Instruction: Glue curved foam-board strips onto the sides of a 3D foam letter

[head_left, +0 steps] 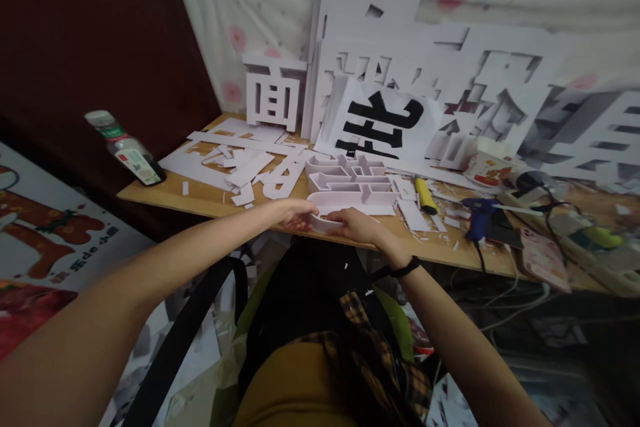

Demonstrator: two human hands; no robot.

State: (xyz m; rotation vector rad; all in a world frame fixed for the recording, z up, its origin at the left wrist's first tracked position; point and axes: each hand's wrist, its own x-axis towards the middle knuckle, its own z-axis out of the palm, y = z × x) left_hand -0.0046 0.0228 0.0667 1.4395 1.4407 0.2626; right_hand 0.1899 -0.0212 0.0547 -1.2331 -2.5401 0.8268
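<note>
A white foam-board character [350, 200] with raised side walls lies at the front edge of the desk. Between my hands is a curved white strip [321, 223] at its near left corner. My left hand [296, 215] pinches the strip's left end with bent fingers. From the right, my right hand [356, 225] has its fingers closed over the strip's other side, partly hiding it. Whether the strip is fixed to the character, I cannot tell. A yellow cylinder with a dark end [425, 196] lies just right of the character.
White cutouts and scraps [250, 167] cover the desk's left. Behind stand a paper with a black character [383, 120] and cut white boards [370, 7]. A bottle [130, 153] is at far left. A blue glue gun [479, 219], phone [543, 257] and paper tub [490, 163] sit right.
</note>
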